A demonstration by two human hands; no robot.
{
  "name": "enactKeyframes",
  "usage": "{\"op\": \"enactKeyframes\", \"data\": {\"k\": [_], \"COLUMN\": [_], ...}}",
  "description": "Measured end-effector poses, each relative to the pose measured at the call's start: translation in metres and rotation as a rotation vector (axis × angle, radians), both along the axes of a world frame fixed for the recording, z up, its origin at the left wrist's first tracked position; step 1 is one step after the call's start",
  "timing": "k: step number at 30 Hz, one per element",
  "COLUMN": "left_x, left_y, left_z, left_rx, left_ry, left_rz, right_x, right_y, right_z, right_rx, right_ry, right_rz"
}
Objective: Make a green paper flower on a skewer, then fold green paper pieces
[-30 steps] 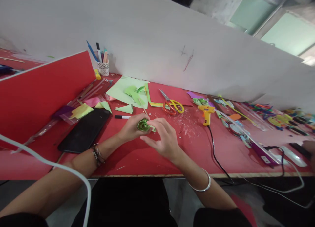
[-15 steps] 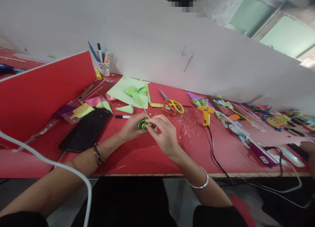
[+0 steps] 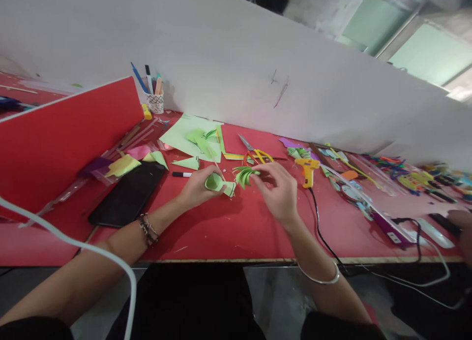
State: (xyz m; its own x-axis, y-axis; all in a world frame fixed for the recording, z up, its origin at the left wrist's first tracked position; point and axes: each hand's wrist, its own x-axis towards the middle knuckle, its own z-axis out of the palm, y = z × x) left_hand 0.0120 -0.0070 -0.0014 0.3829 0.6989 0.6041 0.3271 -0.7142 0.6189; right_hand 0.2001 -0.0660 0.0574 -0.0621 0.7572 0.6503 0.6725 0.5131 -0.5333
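My left hand (image 3: 199,188) is closed around a light green rolled paper cup (image 3: 214,182) with a flap sticking out to its right. A thin stick rises beside that cup. My right hand (image 3: 278,188) pinches a fanned bundle of green paper strips (image 3: 244,175) just right of the cup, apart from it. Behind the hands lie scissors (image 3: 262,156) with red and yellow handles, partly covered by my right hand. A black-and-white marker (image 3: 181,174) rests left of the cup, near a folded green paper piece (image 3: 189,163).
A yellow glue gun (image 3: 308,170) stands to the right, its black cord running over the table edge. On the left are a black phone (image 3: 127,195) and a red board (image 3: 73,143). A pen cup (image 3: 155,103) is by the wall. Another person's hand (image 3: 460,218) shows far right.
My right hand has drawn the green strip bundle out of the paper cup and moved to the right. My left hand keeps the cup in nearly the same place.
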Motion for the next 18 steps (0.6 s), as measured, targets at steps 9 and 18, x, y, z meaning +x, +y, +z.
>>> {"op": "enactKeyframes", "data": {"k": [9, 18], "left_x": [0.002, 0.003], "left_y": [-0.001, 0.0], "left_z": [0.001, 0.001], "left_rx": [-0.031, -0.089], "left_ry": [-0.005, -0.004], "left_rz": [0.013, 0.037], "right_x": [0.066, 0.13], "right_y": [0.042, 0.04], "right_z": [-0.058, -0.035], "right_rx": [-0.324, -0.284], "right_ry": [-0.107, -0.14], "right_rz": [-0.043, -0.324]}}
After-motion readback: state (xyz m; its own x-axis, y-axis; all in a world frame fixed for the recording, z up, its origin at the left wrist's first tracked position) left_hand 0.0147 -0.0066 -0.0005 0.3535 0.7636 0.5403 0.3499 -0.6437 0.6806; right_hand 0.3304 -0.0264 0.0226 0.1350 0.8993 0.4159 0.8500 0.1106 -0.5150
